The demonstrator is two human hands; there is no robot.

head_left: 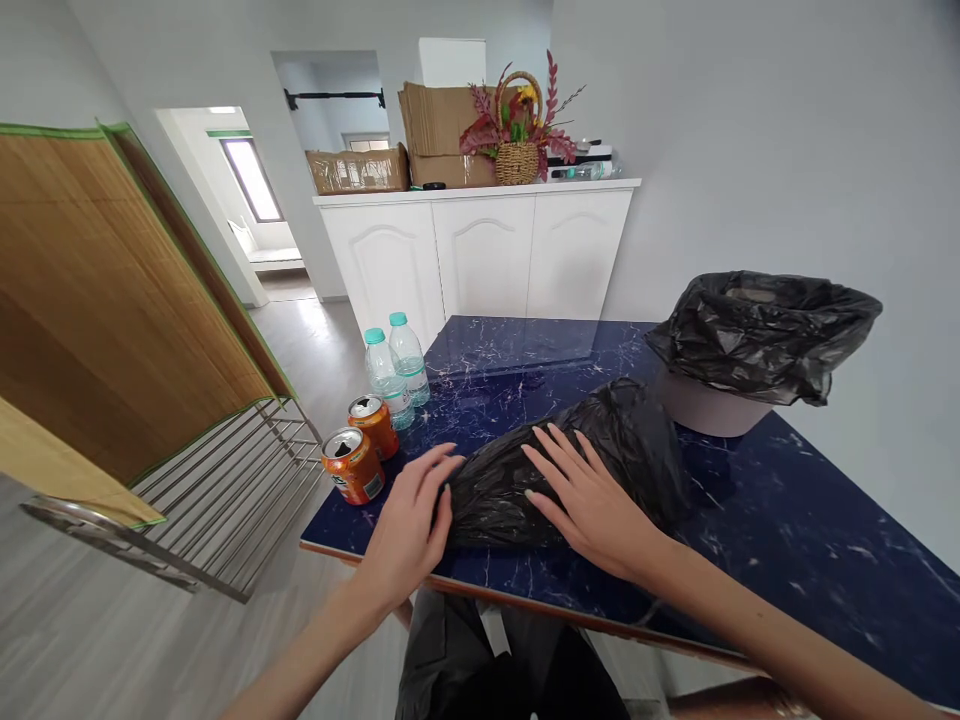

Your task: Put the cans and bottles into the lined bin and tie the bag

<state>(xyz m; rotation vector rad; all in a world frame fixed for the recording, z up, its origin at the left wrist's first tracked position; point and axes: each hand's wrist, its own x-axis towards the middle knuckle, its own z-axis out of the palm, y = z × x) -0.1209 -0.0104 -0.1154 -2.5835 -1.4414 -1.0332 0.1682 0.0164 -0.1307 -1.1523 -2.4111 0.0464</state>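
A black plastic garbage bag (510,500) lies stretched out and crumpled along the front of the table, narrow at the left and wider at the right. Curved around its narrow left end is my left hand (409,515), with some of the bag between thumb and fingers. My right hand (585,500) rests flat on the bag's middle, fingers spread. Two orange soda cans (354,470) with opened tops stand left of my left hand. Behind them are two clear water bottles (390,380) with teal caps.
A bin (712,410) lined with a black bag (757,335) stands at the table's right rear. The dark blue marbled table (787,560) has its front edge close to my body. A metal rack (247,500) is at the left. A white cabinet (487,250) carries boxes and a flower basket.
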